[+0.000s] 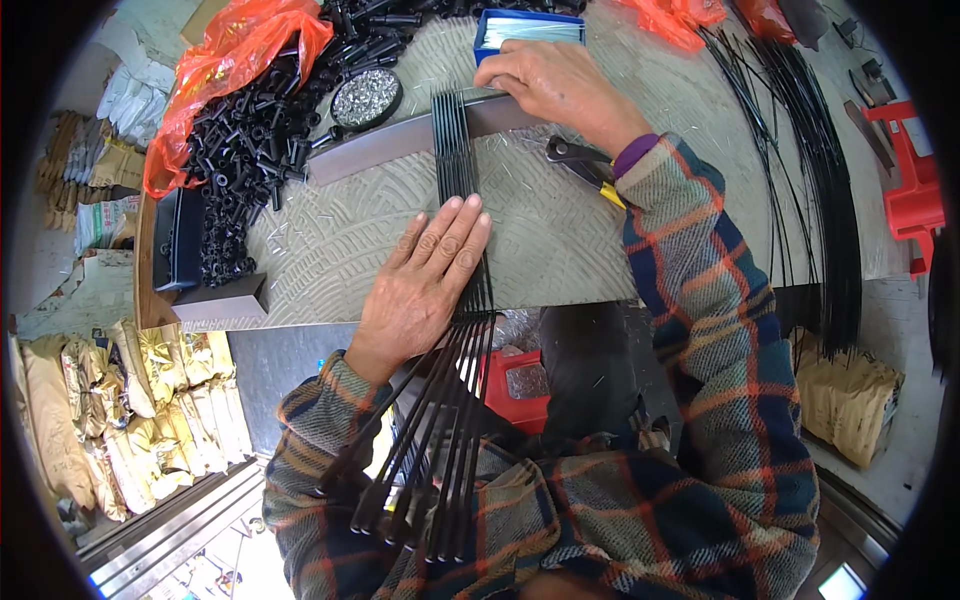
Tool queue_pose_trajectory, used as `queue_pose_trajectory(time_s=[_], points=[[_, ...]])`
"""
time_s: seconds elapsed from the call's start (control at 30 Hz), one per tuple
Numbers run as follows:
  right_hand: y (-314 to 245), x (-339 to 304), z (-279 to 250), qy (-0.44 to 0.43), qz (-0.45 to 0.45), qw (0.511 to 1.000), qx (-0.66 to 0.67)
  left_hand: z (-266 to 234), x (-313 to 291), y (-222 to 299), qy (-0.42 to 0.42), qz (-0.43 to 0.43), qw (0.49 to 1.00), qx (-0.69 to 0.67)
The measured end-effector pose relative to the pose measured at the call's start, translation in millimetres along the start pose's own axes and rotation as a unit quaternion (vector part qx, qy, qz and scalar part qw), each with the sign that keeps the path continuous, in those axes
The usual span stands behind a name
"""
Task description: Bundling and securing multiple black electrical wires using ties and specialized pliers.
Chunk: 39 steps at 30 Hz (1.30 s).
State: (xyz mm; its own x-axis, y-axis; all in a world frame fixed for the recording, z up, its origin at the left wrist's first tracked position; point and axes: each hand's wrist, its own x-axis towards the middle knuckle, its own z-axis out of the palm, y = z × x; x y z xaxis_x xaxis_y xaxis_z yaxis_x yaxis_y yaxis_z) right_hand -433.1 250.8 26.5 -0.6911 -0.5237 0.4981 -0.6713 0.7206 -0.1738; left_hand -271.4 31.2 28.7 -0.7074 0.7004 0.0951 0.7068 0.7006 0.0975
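Observation:
My left hand (425,275) lies flat, fingers stretched out, on a row of several thin black rods (452,150) side by side. Their far ends rest over a long grey metal bar (385,140); their near ends fan out past the table edge above my lap. At the far side, my right hand (560,85) is at the near edge of a blue box (480,45) filled with thin pale sticks (530,30). Its fingers are curled and bent down; what they hold, if anything, is hidden. Pliers (580,160) with yellow-and-black handles lie below my right wrist.
A round dish of small shiny metal pieces (366,98) stands left of the rods. Black tubular parts (250,140) heap beside an orange plastic bag (235,50). Long black rods (825,190) hang over the table's right side, near a red stool (910,180).

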Motion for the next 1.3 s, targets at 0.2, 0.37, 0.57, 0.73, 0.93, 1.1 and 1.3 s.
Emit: queue_pose_trajectory(time_s=[0.2,0.37,0.57,0.73,0.93,1.1,1.3], points=[[-6,4,-2,-0.05,0.043,0.998,-0.007,-2,1,-1,-0.005,0.013,1.0,0.014],[-10,9,-2,-0.034,0.026,0.999,0.021,-1,-1,-2,-0.002,0.012,1.0,-0.013],[-11,11,3,0.009,-0.012,0.997,0.073,-1,-3,-2,0.023,0.02,0.999,-0.023],[-5,4,-9,-0.019,-0.012,0.997,-0.076,-1,-6,-2,0.041,0.017,0.998,-0.032],[-1,6,-11,-0.045,-0.001,0.997,-0.065,1,-5,-3,0.042,0.025,0.998,-0.04],[-2,6,-12,-0.063,0.038,0.995,-0.07,-1,-5,-2,0.041,0.027,0.996,-0.071],[-3,7,-14,-0.024,-0.018,0.997,-0.075,-2,-2,-1,0.028,0.012,0.998,-0.054]])
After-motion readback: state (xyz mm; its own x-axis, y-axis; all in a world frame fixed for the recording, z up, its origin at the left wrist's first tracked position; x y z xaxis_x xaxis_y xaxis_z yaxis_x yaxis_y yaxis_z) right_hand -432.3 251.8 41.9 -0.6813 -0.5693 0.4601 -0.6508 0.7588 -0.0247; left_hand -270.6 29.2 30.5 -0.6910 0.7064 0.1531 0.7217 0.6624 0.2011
